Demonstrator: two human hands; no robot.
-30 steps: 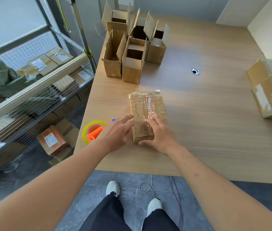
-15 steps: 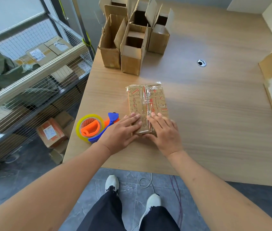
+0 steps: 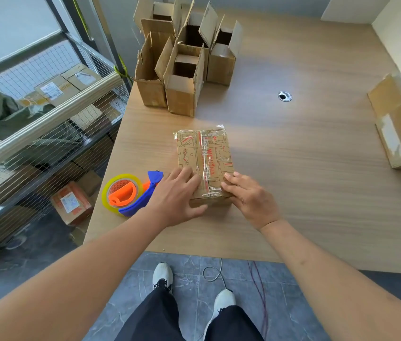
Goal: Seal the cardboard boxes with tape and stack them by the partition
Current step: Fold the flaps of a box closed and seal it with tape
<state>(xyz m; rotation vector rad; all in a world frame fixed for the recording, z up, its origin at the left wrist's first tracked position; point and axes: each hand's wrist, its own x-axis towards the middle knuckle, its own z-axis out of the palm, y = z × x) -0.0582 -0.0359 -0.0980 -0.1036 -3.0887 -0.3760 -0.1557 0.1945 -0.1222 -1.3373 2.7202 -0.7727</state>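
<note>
Our left hand and right hand on the taped box near end, fingers flat and pressed together either side of the tape seam, on the worktop, tape dispenser just left.

My two arms are bare, with no sleeves and nothing on my wrists. My left hand and right hand wear no gloves. I have dark trousers and white shoes with black laces.

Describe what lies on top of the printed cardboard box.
On the printed box: a clear tape strip and both hands, left and right. Its contents are hidden.
</note>
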